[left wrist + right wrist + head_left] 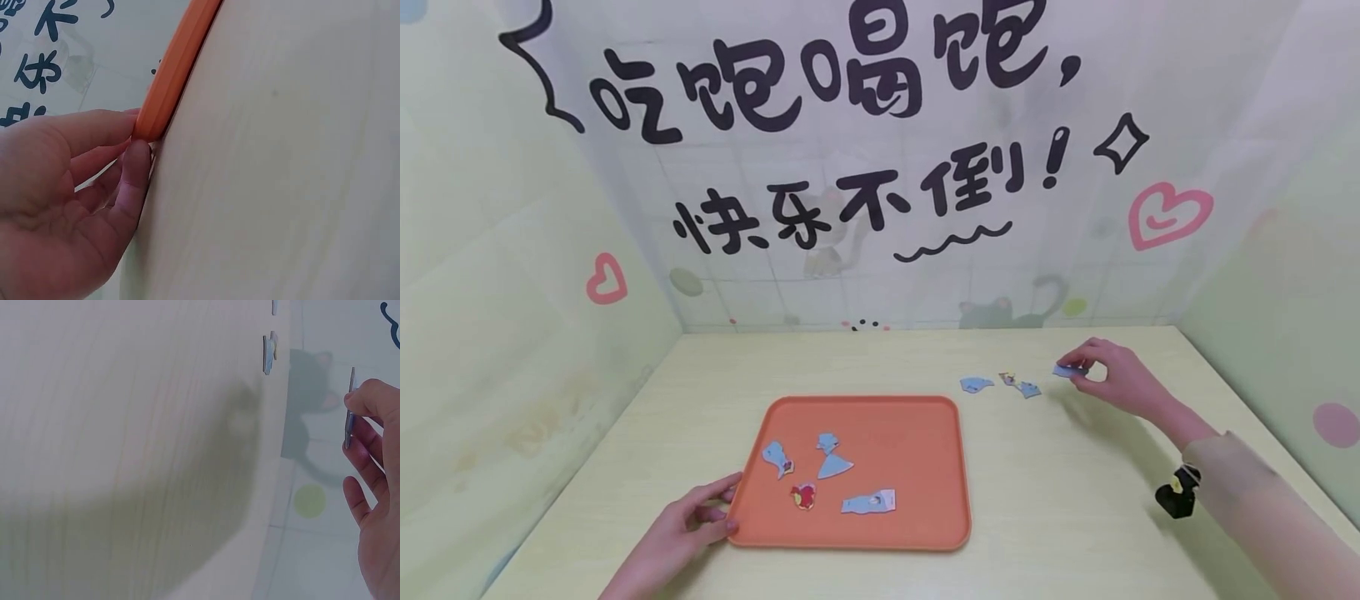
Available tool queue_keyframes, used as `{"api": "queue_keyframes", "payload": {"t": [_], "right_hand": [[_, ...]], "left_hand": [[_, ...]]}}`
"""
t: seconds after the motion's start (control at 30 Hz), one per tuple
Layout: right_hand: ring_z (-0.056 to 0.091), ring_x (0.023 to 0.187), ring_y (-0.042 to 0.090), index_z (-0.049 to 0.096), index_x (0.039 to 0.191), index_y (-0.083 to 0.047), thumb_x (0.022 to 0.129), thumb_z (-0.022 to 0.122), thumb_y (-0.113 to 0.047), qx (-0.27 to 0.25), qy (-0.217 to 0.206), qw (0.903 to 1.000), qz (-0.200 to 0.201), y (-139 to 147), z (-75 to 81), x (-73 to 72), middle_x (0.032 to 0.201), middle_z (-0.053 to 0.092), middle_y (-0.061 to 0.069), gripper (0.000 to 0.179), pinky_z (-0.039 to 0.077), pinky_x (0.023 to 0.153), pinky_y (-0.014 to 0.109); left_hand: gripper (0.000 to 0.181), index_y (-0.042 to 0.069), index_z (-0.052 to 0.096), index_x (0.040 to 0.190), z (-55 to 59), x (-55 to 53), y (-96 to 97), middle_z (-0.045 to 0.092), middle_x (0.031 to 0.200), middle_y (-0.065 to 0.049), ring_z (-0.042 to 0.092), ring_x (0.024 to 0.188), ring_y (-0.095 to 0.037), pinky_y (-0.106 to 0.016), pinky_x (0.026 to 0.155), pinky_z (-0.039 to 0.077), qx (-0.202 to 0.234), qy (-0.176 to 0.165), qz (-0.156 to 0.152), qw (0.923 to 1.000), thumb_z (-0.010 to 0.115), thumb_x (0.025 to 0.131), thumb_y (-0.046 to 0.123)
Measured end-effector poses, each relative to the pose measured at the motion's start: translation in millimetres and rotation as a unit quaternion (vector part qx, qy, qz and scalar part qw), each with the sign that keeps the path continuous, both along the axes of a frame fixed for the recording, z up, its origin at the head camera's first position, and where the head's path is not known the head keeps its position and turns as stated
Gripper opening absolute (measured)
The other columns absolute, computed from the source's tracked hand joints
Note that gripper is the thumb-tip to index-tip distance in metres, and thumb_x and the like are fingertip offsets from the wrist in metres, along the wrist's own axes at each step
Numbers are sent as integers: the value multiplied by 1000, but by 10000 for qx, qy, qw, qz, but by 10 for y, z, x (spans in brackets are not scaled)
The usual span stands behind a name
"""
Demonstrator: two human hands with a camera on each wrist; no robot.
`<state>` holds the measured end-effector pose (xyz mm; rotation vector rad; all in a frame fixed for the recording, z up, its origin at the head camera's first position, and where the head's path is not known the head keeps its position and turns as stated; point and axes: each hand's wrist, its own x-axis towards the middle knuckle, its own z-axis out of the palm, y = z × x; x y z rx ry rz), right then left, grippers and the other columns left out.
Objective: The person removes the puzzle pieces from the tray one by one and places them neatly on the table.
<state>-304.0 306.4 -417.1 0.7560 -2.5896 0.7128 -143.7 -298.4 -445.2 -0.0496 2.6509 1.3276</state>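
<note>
Your right hand [1112, 381], at the right of the head view, pinched a flat blue piece [1064, 371] above the desk [1060, 508]. Your left hand [677, 525], at lower left, gripped the orange tray [910, 450] between thumb and fingers; similar pieces [868, 502] lay on it and near its upper right corner.

The far backdrop [737, 287] as I read it remotely.
Through the head camera I make out, in black, the upper line “吃饱喝饱,” [883, 60] and, beneath it, the lower line “快乐不倒!” [872, 196]; a brace [522, 37] stands to the left, an outlined star [1122, 143] to the right.
</note>
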Motion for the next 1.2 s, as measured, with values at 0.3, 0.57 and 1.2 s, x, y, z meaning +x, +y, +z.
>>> {"api": "queue_keyframes", "payload": {"t": [0.3,0.57,1.2], "right_hand": [[61,79,10,74,104,-11,79,76,0,104,4,9998,-173,63,-6,-57,92,67,0,27,51,68,32],[62,82,19,74,106,-8,81,74,-1,179,-136,9992,-330,120,-19,-132,94,68,4,26,51,73,38],[63,92,25,72,111,-2,85,70,-2,221,-1285,9909,-330,158,-264,-252,101,69,13,26,48,83,39]], "left_hand": [[64,10,44,149,-25,5,-2,54,133,-13,57,92,-3,-18,79,49,338,-27,-48,9994,70,90,16],[64,8,42,150,-39,23,19,53,134,-14,56,93,-3,-19,79,48,273,-100,77,9995,68,91,11],[64,10,42,150,-15,17,48,54,135,-12,57,97,-8,-18,80,49,263,-223,243,9991,67,91,9]]}}
